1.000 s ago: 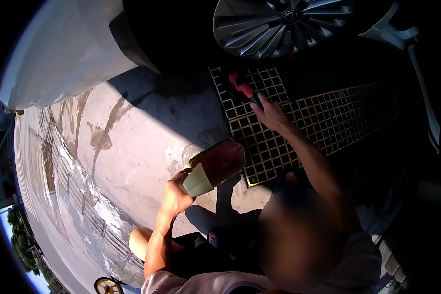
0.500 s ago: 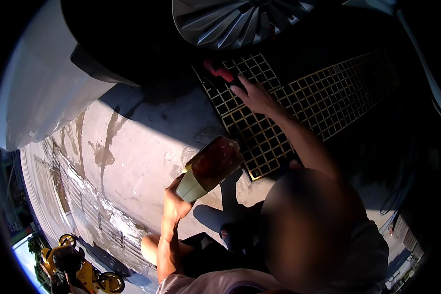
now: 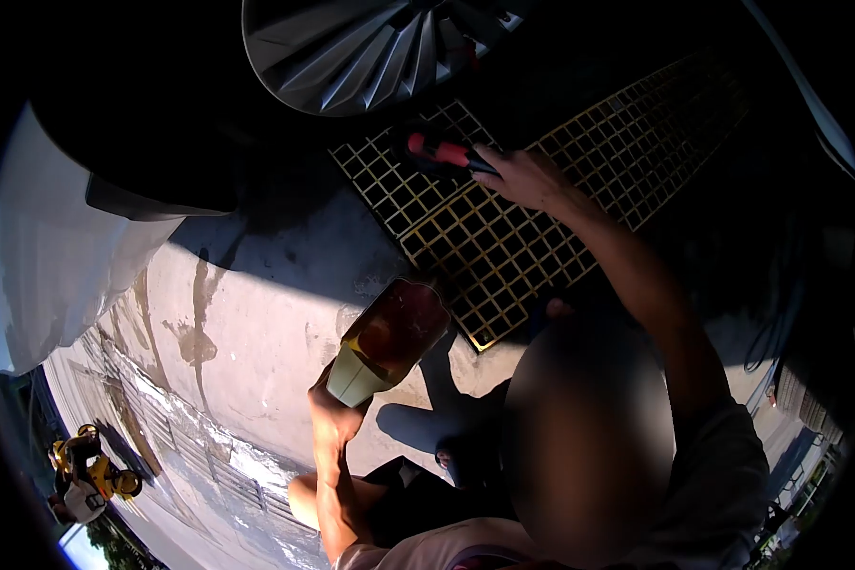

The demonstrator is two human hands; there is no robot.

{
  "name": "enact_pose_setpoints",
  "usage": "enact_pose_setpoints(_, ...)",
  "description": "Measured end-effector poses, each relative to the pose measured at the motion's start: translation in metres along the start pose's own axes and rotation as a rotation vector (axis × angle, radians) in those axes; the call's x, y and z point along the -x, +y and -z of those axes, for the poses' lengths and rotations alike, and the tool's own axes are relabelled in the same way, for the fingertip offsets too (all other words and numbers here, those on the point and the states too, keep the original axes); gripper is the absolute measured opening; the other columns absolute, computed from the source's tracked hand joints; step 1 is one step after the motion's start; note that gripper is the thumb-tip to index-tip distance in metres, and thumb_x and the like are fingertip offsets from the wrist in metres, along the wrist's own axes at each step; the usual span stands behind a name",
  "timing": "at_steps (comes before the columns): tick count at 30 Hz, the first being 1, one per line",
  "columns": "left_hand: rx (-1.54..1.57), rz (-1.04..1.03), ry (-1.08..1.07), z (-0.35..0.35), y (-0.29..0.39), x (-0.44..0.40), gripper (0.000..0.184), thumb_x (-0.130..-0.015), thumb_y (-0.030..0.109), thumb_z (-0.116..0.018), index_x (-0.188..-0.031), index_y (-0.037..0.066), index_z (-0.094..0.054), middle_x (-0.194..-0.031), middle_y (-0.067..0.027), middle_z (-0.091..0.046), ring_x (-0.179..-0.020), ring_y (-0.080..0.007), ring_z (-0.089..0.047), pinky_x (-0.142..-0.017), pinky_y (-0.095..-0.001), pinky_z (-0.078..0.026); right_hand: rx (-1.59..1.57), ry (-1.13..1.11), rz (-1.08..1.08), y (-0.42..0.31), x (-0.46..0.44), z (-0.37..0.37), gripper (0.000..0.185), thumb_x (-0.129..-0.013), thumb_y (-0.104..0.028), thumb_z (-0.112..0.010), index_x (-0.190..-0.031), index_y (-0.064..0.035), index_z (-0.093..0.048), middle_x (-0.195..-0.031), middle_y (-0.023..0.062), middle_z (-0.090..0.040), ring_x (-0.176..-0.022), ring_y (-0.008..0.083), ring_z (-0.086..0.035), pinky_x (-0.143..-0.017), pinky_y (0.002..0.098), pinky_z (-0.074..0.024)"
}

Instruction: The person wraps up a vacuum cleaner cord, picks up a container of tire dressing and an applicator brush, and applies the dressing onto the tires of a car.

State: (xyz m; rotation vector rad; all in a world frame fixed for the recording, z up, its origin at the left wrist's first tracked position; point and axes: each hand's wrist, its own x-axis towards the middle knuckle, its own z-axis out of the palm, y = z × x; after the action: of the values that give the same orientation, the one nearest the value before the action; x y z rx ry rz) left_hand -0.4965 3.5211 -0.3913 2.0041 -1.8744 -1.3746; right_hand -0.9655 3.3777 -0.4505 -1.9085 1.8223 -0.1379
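My left hand (image 3: 337, 404) is wrapped round the narrow pale end of a cut-open plastic container (image 3: 355, 376). Dark reddish-brown liquid lies in its wide part, tilted towards the floor grating. In my right hand (image 3: 524, 179) is the black handle of a red and black brush (image 3: 444, 153), held over the grating. The brush's dark head is hard to make out in the shade. Just above it stands a car wheel (image 3: 370, 71) with silver spokes, apart from the brush.
Yellow-edged floor grating (image 3: 482, 344) runs away to the upper right. A white car body panel (image 3: 47, 256) curves along the left side. Wet streaks mark the concrete floor (image 3: 256, 328). A yellow motorcycle (image 3: 114, 483) is at the lower left.
My view has shifted, moving the wheel left in the picture. The brush has swung to lie flatter and is farther right of the wheel. My left hand still holds the container.
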Motion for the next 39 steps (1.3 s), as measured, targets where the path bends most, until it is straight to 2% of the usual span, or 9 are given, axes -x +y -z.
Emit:
enact_pose_setpoints(2,0.018,0.005,0.000,0.003,0.014,0.001,0.053,-0.080,0.005,-0.080,-0.131,-0.005,-0.066,-0.120,-0.0202,-0.076,-0.107,-0.0244,-0.074,-0.095,-0.0337,-0.056,0.038,0.235,0.290,-0.019,-0.011,-0.012,0.057,-0.105,-0.045,-0.063,-0.149,-0.0099,-0.052,-0.084,0.0168,-0.073,-0.067,0.0321,-0.072,-0.058,0.0432,-0.0568)
enact_pose_setpoints(7,0.030,0.072,0.014,0.002,0.019,0.012,0.050,-0.081,0.007,-0.080,-0.128,-0.005,-0.067,-0.116,-0.0189,-0.077,-0.106,-0.0209,-0.072,-0.095,-0.0332,-0.055,0.178,0.250,0.267,0.007,-0.060,-0.010,0.060,-0.103,-0.049,-0.063,-0.149,-0.0125,-0.051,-0.080,0.0146,-0.074,-0.065,0.0332,-0.073,-0.055,0.0445,-0.0585)
enact_pose_setpoints(10,-0.031,0.069,0.015,0.001,0.008,0.010,0.050,-0.081,0.008,-0.081,-0.127,-0.005,-0.067,-0.116,-0.0172,-0.077,-0.104,-0.0177,-0.070,-0.093,-0.0330,-0.055,0.138,-0.039,-0.026,0.034,-0.051,0.024,0.056,-0.108,-0.051,-0.052,-0.152,-0.0167,-0.046,-0.086,0.0134,-0.074,-0.079,0.0323,-0.075,-0.068,0.0487,-0.0603)
enact_pose_setpoints(22,0.071,0.006,0.104,-0.001,0.016,0.004,0.030,-0.076,0.010,-0.082,-0.100,-0.005,-0.072,-0.091,-0.0153,-0.078,-0.082,-0.0168,-0.069,-0.079,-0.0365,-0.057,0.449,0.141,-0.329,0.138,-0.007,0.138,0.054,-0.109,-0.049,-0.048,-0.153,-0.0165,-0.047,-0.096,0.0135,-0.076,-0.092,0.0346,-0.076,-0.080,0.0490,-0.0635)
enact_pose_setpoints(30,0.069,-0.001,0.098,-0.006,0.006,0.004,0.037,-0.075,0.012,-0.083,-0.105,-0.006,-0.071,-0.094,-0.0157,-0.078,-0.083,-0.0166,-0.067,-0.079,-0.0359,-0.057,0.547,0.942,-0.296,0.158,0.023,0.224,0.058,-0.108,-0.053,-0.049,-0.154,-0.0177,-0.046,-0.081,0.0167,-0.072,-0.074,0.0373,-0.075,-0.065,0.0505,-0.0618)
enact_pose_setpoints(31,0.067,0.000,0.094,-0.006,0.009,0.005,0.037,-0.075,0.012,-0.083,-0.105,-0.006,-0.071,-0.094,-0.0156,-0.078,-0.083,-0.0166,-0.067,-0.080,-0.0357,-0.057,0.402,0.887,-0.346,0.141,0.027,0.237,0.060,-0.108,-0.055,-0.051,-0.153,-0.0160,-0.047,-0.081,0.0184,-0.071,-0.074,0.0383,-0.074,-0.064,0.0499,-0.0615)
enact_pose_setpoints(34,0.091,0.036,0.100,-0.005,0.016,0.006,0.036,-0.076,0.013,-0.084,-0.105,-0.005,-0.072,-0.094,-0.0158,-0.078,-0.082,-0.0171,-0.067,-0.080,-0.0357,-0.057,-0.048,1.046,-0.344,0.124,0.005,0.238,0.071,-0.099,-0.042,-0.070,-0.158,-0.0122,-0.042,-0.131,0.0204,-0.067,-0.103,0.0430,-0.071,-0.081,0.0503,-0.0589)
enact_pose_setpoints(37,0.072,0.061,0.109,-0.005,0.019,0.006,0.034,-0.078,0.015,-0.085,-0.102,-0.004,-0.073,-0.095,-0.0158,-0.078,-0.083,-0.0188,-0.069,-0.079,-0.0359,-0.057,-0.513,1.057,-0.377,0.097,-0.038,0.179,0.060,-0.107,-0.053,-0.052,-0.150,-0.0105,-0.046,-0.087,0.0241,-0.073,-0.082,0.0457,-0.073,-0.070,0.0536,-0.0609)
enact_pose_setpoints(39,-0.021,0.039,0.094,-0.006,0.016,0.005,0.032,-0.079,0.017,-0.086,-0.100,-0.003,-0.074,-0.095,-0.0158,-0.079,-0.085,-0.0202,-0.072,-0.079,-0.0360,-0.057,-0.720,1.075,-0.493,0.085,-0.083,0.110,0.056,-0.108,-0.049,-0.049,-0.148,-0.0100,-0.045,-0.096,0.0317,-0.073,-0.091,0.0542,-0.070,-0.076,0.0591,-0.0590)
